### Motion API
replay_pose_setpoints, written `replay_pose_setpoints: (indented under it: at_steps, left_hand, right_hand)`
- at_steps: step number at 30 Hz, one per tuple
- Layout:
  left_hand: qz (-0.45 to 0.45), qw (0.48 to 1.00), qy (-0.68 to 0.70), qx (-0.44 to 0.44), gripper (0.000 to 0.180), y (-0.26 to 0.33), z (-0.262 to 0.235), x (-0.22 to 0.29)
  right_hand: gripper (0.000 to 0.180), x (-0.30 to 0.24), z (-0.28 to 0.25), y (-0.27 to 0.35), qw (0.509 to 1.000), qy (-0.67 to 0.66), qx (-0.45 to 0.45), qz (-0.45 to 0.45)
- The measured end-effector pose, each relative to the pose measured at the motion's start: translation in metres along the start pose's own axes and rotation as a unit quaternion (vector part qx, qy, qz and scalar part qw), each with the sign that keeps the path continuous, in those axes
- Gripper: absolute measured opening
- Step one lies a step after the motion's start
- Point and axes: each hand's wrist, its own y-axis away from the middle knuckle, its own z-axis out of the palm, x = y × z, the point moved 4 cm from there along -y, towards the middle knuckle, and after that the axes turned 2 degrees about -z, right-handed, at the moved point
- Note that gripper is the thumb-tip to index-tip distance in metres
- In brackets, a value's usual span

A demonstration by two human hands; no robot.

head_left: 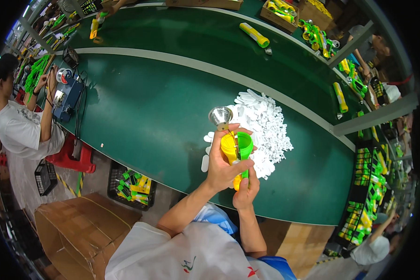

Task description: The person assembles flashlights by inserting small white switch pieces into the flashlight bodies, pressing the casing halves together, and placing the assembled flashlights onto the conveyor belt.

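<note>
A yellow and green torch body is held upright above the near edge of the green worktop, its open green collar facing up; a silver reflector cone stands just above it on thin wires that run down into the opening. The left hand is wrapped closed around the yellow side of the body, thumb across the front; the right hand is closed on the lower end of the body, just beneath the left hand. Right behind the hands a heap of small white plastic parts lies on the worktop; further off, past a pale dividing strip, a finished yellow torch lies on the far green belt. At the left end a person in a white shirt works beside a blue box; below the worktop's near edge a black crate holds yellow and green pieces, with a cardboard box beside it.
</note>
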Motion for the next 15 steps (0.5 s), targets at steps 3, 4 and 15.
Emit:
replay_pose_setpoints:
  at_steps: [3,4,15]
  left_hand:
    - [-0.013,1.0,-0.002,0.024,0.063,0.003,0.005,-0.001]
    - [-0.012,1.0,-0.001,0.025,0.063,0.003,0.007,-0.001]
    - [-0.063,0.996,0.035,0.046,0.042,-0.012,-0.006,-0.007]
  right_hand:
    - [0.064,0.002,0.003,0.005,0.999,-0.041,-0.009,0.03]
    - [0.063,-0.002,0.005,0.004,0.999,-0.04,0.007,0.025]
    - [0.047,-0.01,0.01,0.002,0.983,-0.092,0.053,0.149]
